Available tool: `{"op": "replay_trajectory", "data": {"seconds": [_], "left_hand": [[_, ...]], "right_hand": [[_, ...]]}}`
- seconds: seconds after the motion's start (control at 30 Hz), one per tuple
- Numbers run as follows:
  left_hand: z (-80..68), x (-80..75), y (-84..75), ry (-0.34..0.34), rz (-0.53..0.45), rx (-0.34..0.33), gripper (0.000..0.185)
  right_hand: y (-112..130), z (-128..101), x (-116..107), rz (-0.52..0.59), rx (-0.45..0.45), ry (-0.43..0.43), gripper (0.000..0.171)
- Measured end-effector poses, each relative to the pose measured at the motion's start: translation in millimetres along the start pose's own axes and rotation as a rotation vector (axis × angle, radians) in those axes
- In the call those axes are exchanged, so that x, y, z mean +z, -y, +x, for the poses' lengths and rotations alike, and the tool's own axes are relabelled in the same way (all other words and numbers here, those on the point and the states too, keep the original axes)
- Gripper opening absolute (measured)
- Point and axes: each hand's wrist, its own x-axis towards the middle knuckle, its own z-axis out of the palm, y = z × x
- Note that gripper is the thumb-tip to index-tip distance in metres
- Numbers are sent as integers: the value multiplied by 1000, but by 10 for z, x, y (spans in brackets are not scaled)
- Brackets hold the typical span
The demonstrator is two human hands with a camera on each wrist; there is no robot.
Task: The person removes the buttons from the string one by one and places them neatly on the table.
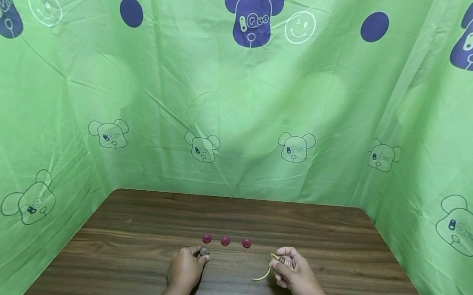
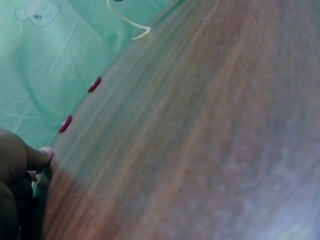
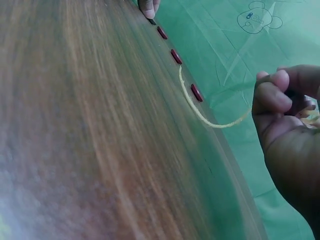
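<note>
Only partly visible: yellow cord [image 3: 217,126]

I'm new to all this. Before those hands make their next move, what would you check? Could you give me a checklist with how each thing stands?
1. Left grip secure on the dark round piece: ok, it looks pinched between thumb and finger.
2. Dark round piece lifted off the table: cannot tell.
3. Right grip holding the yellow cord: ok, with one end sticking out past the fingers.
4. Yellow cord's loose end straight: not ok, it curves.
5. Three red discs apart from one another: ok, they lie in a row with gaps between.
</note>
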Motion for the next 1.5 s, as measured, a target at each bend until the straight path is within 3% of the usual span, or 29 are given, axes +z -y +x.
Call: {"op": "replay_trajectory", "data": {"seconds": [0.53,0.77,0.9,1.17,1.5], "left_hand": [[7,10,62,17,-104,5,50],[-2,-2,54,18,-167,-16,54],[-8,-3,47,8,-186,-20,56],[-24,25,35,-36,-262,22,54],[-80,21,-33,-58,-354,135,49]], "right_hand": [[-23,-13,-13,-52,-25,-36,59],[-32,10,-28,17,-64,-29,30],[-41,15,-30,28,-76,-32,25],[-50,4,-39,-15,-109,-26,36],[-47,5,-39,-19,-135,3,41]]}}
